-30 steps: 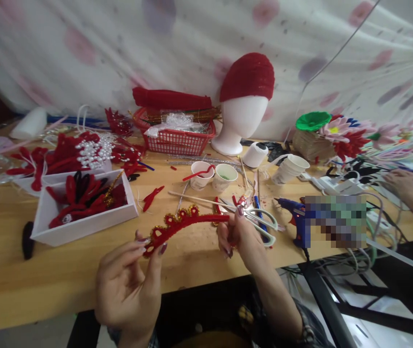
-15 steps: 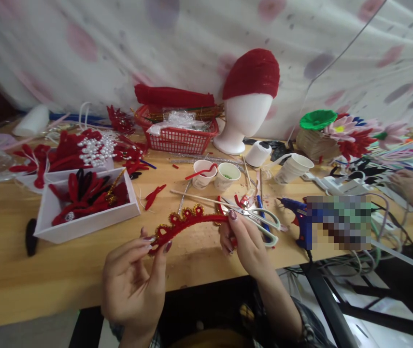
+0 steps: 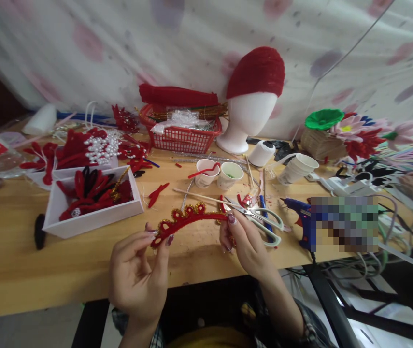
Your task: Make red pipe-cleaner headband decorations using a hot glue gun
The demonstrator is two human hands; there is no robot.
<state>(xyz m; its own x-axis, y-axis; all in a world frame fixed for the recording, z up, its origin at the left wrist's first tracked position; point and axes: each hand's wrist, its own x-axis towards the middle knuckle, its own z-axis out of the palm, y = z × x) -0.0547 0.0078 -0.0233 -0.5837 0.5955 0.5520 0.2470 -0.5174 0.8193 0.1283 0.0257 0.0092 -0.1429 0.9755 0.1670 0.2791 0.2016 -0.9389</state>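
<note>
Fingers of the left hand (image 3: 139, 275), palm up with its wrist at 6 o'clock, pinch the left tip of a red scalloped band (image 3: 186, 220). The band arches over the wooden table (image 3: 18, 270). At 3 o'clock, the right hand (image 3: 244, 241) grips its other end, just beside the scissors (image 3: 262, 220).

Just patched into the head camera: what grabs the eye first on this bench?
The curved red fuzzy band with gold scalloped trim, held above the wooden table's near edge, left hand pinching one end and right hand the other. Behind it, at the back, stands a white foam mannequin head wearing a red knitted cap. To the left lies a white shallow box of red petal pieces.
</note>
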